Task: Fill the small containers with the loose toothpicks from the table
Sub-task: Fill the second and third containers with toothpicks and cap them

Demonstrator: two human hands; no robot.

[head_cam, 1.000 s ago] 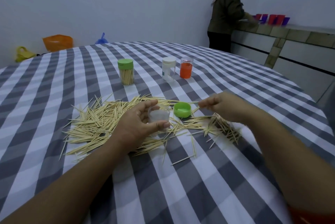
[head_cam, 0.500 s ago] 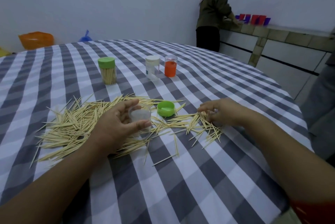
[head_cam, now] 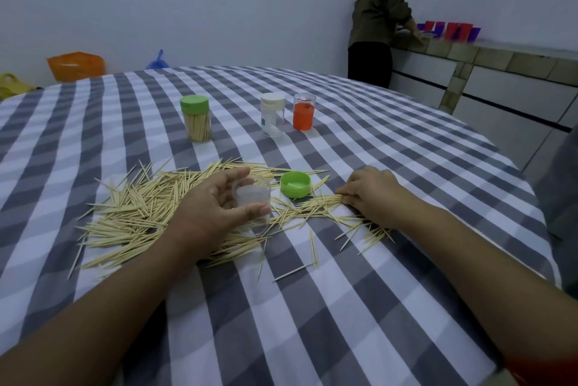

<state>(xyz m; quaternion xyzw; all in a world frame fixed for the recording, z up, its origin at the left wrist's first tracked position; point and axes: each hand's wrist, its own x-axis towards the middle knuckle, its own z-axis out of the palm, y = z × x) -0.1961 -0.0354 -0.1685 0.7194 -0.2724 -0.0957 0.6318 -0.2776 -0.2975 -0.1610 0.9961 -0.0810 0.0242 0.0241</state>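
Now, left hand [head_cam: 209,209] curled round small clear plastic container [head_cam: 252,199], upright mid-table; right hand [head_cam: 371,192] pinching loose pale wooden toothpicks [head_cam: 316,203] just right of it, lying left-to-right, tips toward container.

Open container [head_cam: 252,198] left of loose cap [head_cam: 295,184], amid toothpicks [head_cam: 131,213].

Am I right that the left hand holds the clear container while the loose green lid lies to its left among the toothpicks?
Not quite: the head view shows the green lid to the right of the clear container, which the left hand does hold, among the toothpicks.
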